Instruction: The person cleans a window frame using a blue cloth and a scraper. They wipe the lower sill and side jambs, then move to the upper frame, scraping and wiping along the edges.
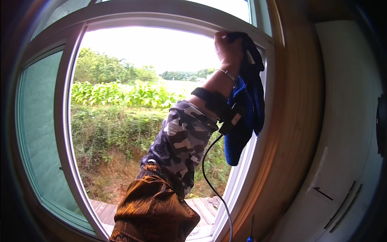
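Note:
My left hand (pixel 229 50) is raised to the upper right corner of a white sliding window frame (pixel 151 18). Its fingers are closed around a dark blue cloth (pixel 246 99), pressed close against the frame. The rest of the cloth hangs in folds along the right jamb. A thin bracelet and a black strap (pixel 207 95) circle the wrist; a small black device (pixel 231 119) on the strap trails a cable (pixel 208 175) downward. The sleeve is camouflage-patterned, with an orange-brown oversleeve (pixel 154 208) lower down. My right hand is out of view.
Greenish glass (pixel 42 133) fills the left side of the window. Beyond the opening are wooden planks (pixel 102 208), a weedy bank and leafy crops (pixel 121 93). To the right stand wooden trim (pixel 290 136) and a white cabinet (pixel 341 121) with dark bar handles (pixel 340 204). A blue-ended tool (pixel 250 237) shows at the bottom edge.

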Demonstrator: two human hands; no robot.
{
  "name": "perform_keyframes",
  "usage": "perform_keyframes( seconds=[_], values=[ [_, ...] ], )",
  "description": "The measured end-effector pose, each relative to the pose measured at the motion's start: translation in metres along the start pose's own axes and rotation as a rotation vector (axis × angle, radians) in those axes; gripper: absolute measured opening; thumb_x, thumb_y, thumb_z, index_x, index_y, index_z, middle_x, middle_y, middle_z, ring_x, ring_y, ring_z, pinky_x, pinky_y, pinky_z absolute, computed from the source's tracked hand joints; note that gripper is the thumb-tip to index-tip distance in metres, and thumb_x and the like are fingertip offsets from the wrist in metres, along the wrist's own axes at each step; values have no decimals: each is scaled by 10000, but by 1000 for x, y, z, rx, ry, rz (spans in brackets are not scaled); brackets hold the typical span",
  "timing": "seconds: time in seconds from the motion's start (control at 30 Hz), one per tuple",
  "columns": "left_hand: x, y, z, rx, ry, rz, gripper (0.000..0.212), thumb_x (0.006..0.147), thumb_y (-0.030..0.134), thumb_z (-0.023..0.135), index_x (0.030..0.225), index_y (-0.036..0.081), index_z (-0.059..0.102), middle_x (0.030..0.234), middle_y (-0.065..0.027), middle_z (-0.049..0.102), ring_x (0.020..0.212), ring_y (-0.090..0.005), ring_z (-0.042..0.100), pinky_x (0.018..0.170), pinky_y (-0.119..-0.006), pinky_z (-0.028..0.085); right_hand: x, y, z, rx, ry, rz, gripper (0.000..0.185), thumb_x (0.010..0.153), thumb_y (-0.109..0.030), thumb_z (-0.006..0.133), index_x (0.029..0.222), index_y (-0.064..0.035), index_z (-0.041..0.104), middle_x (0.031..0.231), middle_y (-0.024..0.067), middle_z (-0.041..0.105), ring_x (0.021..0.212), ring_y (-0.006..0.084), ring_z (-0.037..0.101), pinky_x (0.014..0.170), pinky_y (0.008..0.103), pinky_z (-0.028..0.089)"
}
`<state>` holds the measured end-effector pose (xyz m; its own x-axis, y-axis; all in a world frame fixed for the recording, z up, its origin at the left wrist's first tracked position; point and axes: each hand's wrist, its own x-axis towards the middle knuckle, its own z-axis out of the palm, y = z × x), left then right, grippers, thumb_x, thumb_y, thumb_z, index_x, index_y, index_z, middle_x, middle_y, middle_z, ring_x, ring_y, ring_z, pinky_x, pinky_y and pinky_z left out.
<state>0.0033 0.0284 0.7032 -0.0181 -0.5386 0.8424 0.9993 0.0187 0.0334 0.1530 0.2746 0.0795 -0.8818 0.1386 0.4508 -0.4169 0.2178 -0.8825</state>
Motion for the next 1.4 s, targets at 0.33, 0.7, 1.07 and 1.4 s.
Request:
perform_keyframes(
  seconds=[0.33,0.7,1.07,1.4],
  values=[
    [94,56,-129,427,107,287,464,637,82,763,1017,34,502,846,-152,657,788,-239,638,754,-342,514,5,-46,67,-92,-330,-66,305,880,-267,603,1042,-10,576,750,158,601,649,279,567,605,403,457],
    [172,121,-279,659,566,574,398,681,182,760,971,-26,584,988,-178,639,906,-291,625,840,-377,499,16,-53,129,-62,-550,-64,318,866,-280,634,1038,-18,581,776,168,620,686,284,599,615,410,473],
    [183,103,-328,1152,211,983,378,802,-5,532,1176,6,473,1116,-254,550,1066,-425,530,933,-450,429,15,-54,158,-81,-543,-42,322,858,-295,641,1026,-27,584,771,183,620,689,311,606,602,419,479],
    [187,105,-296,1333,39,1246,205,666,-76,570,797,79,540,805,-132,541,794,-334,531,736,-430,413,12,-38,149,-119,-450,16,326,851,-309,648,1015,-34,587,765,196,619,691,335,612,589,427,483]
  ],
)
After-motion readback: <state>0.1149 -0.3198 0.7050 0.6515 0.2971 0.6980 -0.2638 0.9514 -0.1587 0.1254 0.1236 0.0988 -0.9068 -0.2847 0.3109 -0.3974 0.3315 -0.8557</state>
